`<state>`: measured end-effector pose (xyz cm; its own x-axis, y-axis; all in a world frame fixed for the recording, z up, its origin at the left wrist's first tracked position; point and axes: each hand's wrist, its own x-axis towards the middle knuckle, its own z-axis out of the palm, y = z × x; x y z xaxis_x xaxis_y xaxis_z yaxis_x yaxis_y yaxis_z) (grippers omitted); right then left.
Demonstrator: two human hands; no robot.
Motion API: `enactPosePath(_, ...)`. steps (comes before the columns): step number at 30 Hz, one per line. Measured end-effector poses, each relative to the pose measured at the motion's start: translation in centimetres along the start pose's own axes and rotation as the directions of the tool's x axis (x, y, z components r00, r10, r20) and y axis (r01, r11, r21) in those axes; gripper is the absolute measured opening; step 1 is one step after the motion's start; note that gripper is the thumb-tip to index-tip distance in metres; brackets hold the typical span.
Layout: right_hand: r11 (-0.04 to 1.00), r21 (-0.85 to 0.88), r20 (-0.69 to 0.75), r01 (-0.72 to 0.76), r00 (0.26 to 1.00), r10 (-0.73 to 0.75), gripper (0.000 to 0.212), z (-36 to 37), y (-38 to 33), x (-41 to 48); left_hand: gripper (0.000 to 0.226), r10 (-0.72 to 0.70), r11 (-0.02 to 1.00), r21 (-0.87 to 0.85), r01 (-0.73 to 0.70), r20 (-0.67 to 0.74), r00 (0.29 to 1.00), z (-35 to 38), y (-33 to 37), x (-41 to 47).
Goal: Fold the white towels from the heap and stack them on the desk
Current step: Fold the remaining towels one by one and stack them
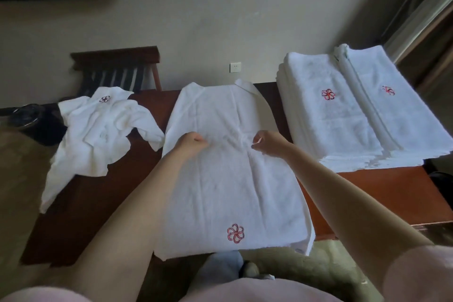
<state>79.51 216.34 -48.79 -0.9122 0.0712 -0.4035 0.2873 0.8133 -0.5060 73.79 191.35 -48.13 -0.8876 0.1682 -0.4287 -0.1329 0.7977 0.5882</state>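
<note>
One white towel [228, 179] lies spread flat in the middle of the dark red-brown worktop [367, 191], its long side going away from the person. Its near edge hangs a little over the front of the worktop, and a red flower emblem [235, 233] shows close to that edge.

Both hands are on the middle part of this towel, near each other but apart. The left hand [193, 142] has its fingers curled into the cloth and grips it. The right hand [267, 142] pinches a small fold of the same towel between thumb and fingers. Small wrinkles run between the two hands.

On the left, the heap of unfolded towels [98, 130] lies crumpled and partly hangs over the worktop's edge. On the right, two stacks of folded towels [338, 115] stand side by side, touching, with red emblems on top.

Behind the worktop a wooden chair [117, 66] stands against the wall, and a wall socket [235, 67] is beside it.
</note>
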Motion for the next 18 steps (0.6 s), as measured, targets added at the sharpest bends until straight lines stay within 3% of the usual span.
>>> enactPosePath(8,0.996,-0.076,-0.026,0.038,0.999,-0.040,0.022,-6.0,-6.9,10.6,0.025,0.041,0.995,-0.088,-0.049,-0.083,0.996,-6.3,3.3,11.2)
enactPosePath(12,0.997,-0.081,-0.048,0.010,0.999,-0.014,0.027,-7.7,-8.0,15.0,0.007,0.036,0.997,-0.064,-0.041,-0.072,0.997,-7.4,3.9,16.4)
enactPosePath(18,0.988,-0.152,0.004,0.000,1.000,0.001,0.031,-9.4,-7.9,20.4,0.007,-0.005,1.000,-0.008,0.004,-0.093,0.996,-8.1,4.9,22.3)
